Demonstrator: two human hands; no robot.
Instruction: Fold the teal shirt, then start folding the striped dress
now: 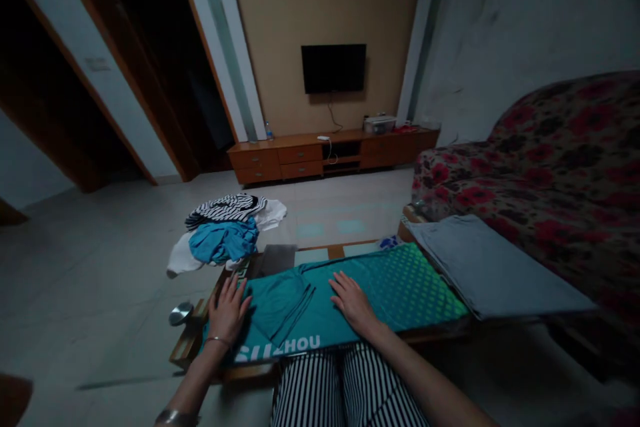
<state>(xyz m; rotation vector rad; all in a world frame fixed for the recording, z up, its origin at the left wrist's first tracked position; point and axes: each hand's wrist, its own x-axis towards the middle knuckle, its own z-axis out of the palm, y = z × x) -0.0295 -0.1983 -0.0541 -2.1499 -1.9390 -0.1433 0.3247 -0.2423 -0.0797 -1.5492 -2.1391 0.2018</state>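
Observation:
A teal shirt point(385, 287) with white lettering and a green dotted part lies spread flat on a low wooden table point(186, 345) in front of me. My left hand point(227, 310) rests flat on the shirt's left end, fingers spread, beside a folded-over sleeve point(280, 303). My right hand point(353, 300) presses flat on the middle of the shirt, fingers apart. Neither hand holds anything. My knees in striped trousers point(345, 387) show below the table.
A pile of clothes point(225, 230), striped, blue and white, sits at the table's far left. A folded grey cloth point(493, 267) lies on the flowered sofa point(560, 167) at right. A small metal dish point(180, 313) stands on the table's left corner. TV cabinet point(320, 153) stands against the far wall.

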